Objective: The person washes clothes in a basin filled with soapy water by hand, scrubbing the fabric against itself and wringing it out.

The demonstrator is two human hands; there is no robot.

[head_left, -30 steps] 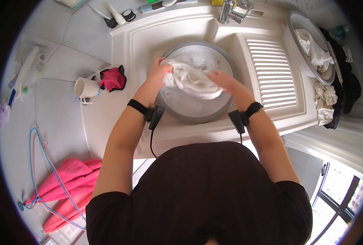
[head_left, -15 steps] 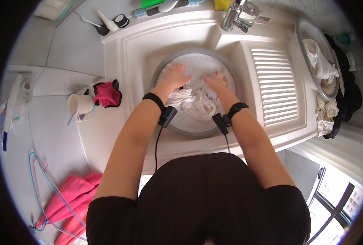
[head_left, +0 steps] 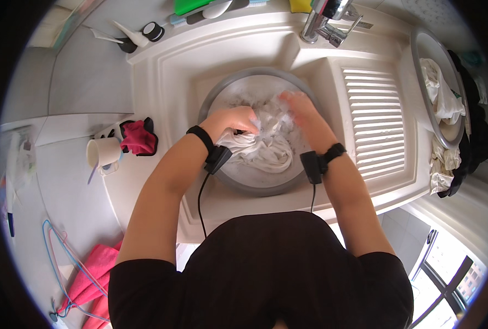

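White wet cloth (head_left: 268,152) lies bunched in soapy water inside a round grey-rimmed basin (head_left: 206,98), which stands in the sink. My left hand (head_left: 234,119) is at the basin's left, its fingers curled round a fold of the cloth. At the right, my right hand (head_left: 303,108) is over the foamy water beside the cloth. Its fingers are smeared by motion, so their hold is unclear. Both wrists carry black straps with small black boxes and cables.
A ribbed washboard (head_left: 375,120) is moulded into the sink's right side. The chrome faucet (head_left: 323,27) rises behind. Another basin (head_left: 419,71) with white cloth stands far right. Left are a cup (head_left: 104,152), a dark-red cloth (head_left: 138,137) and hangers (head_left: 71,252) by pink fabric.
My left hand has gone from spread fingers over the water to curled fingers on the cloth. The right hand has shifted and blurred. More white cloth shows between the hands.
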